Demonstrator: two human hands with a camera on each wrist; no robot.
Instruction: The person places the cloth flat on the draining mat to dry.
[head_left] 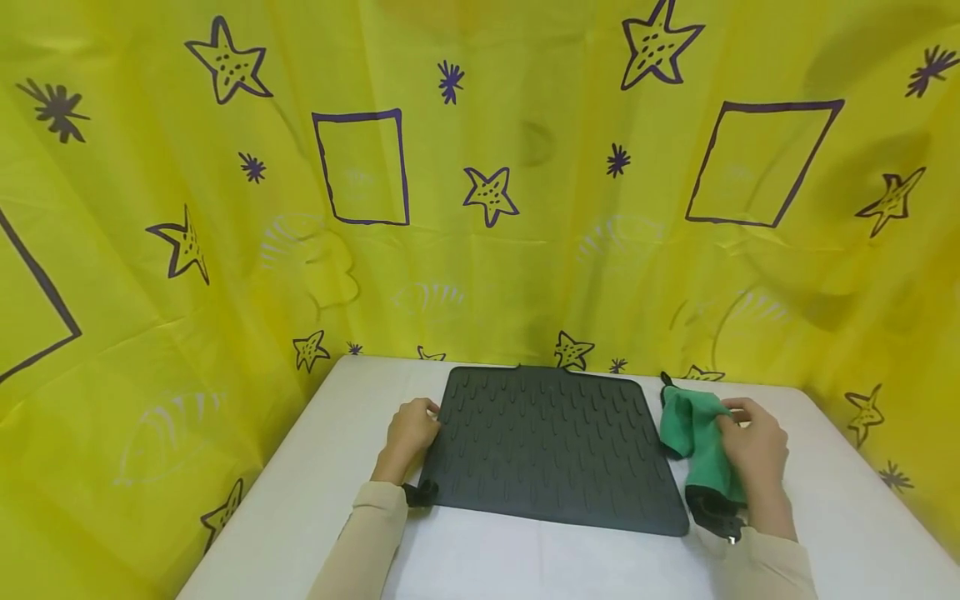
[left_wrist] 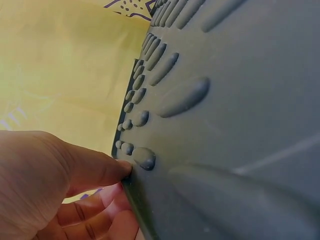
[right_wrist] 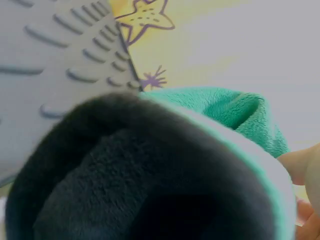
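A dark grey rubbery mat [head_left: 551,454] with rows of raised elongated bumps stands tilted in front of me in the head view. My left hand [head_left: 411,432] pinches its left edge; in the left wrist view the thumb of that hand [left_wrist: 45,175] lies on the bumpy face, with fingers behind the edge. To the right of the mat, my right hand [head_left: 756,443] holds a green cloth [head_left: 705,446] between thumb and fingers. The cloth [right_wrist: 215,105] is fuzzy, with a dark side that fills much of the right wrist view.
A white-covered table [head_left: 847,483] lies under the mat. Behind and around it hangs a yellow curtain [head_left: 525,275] printed with purple stars and frames. Black straps [head_left: 420,493] are on both wrists.
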